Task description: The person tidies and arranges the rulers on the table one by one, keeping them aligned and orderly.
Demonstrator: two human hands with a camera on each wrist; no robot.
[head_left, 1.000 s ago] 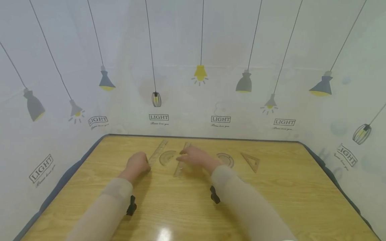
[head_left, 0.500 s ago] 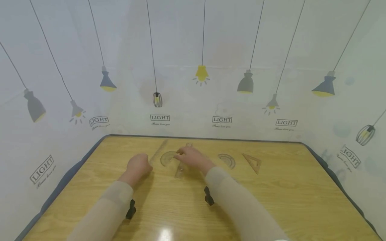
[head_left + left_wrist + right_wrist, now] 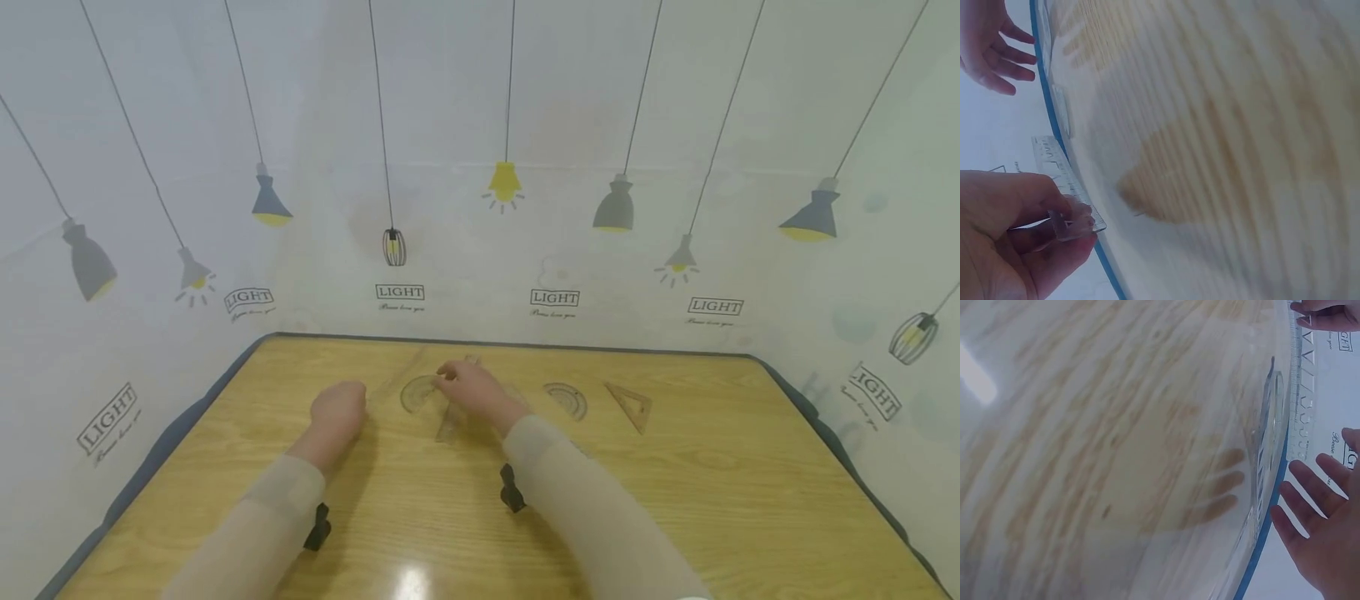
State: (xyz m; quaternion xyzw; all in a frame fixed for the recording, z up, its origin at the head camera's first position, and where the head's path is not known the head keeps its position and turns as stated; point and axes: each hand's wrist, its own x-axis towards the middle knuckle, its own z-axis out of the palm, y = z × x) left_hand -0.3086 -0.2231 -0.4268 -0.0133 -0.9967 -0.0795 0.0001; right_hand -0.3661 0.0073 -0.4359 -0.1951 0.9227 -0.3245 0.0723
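Observation:
My left hand (image 3: pixel 339 410) pinches the near end of a clear ruler (image 3: pixel 1063 178) between thumb and fingers. In the right wrist view the same ruler (image 3: pixel 1299 406) shows shaped cutouts and stands above the table's far edge, while it is faint in the head view. My right hand (image 3: pixel 474 388) hovers with relaxed, spread fingers and holds nothing; in the right wrist view, the right hand (image 3: pixel 1329 515) is apart from the table. Below it lie a clear protractor (image 3: pixel 412 395) and a second clear ruler (image 3: pixel 447 425), the latter partly hidden by the hand.
To the right lie another protractor (image 3: pixel 566 402) and an orange-tinted set square (image 3: pixel 632 407). Something transparent near my right wrist is mostly hidden. The wooden table (image 3: pixel 720 492) has a dark edge and meets a lamp-patterned wall covering (image 3: pixel 457 250).
The held ruler has turned and lifted, so it looks fainter from the head. My left hand has shifted slightly left. My right hand has drifted left toward the protractor.

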